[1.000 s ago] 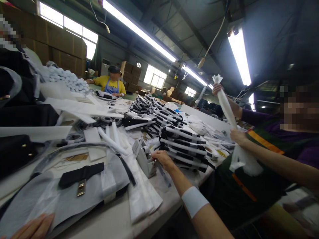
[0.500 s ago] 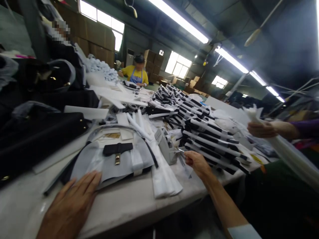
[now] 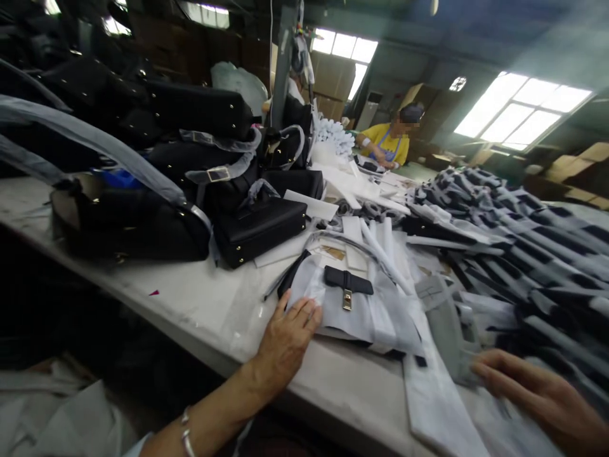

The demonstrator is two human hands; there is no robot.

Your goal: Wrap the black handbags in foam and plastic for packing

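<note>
On the cluttered table [image 3: 204,304], the paper-covered bag [image 3: 362,320] is pressed by the flat, ungripping fingers of the left hand [image 3: 285,330], while tape seemingly is sought at the dispenser [image 3: 442,320] by the right hand [image 3: 537,387], its grip untellable, steadiness being called for next.

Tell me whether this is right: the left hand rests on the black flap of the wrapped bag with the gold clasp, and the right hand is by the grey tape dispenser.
Wrong on one point: the head view shows the left hand on the pale wrapping of the bag, not on its black flap. The clasp and right hand are as stated.
</note>
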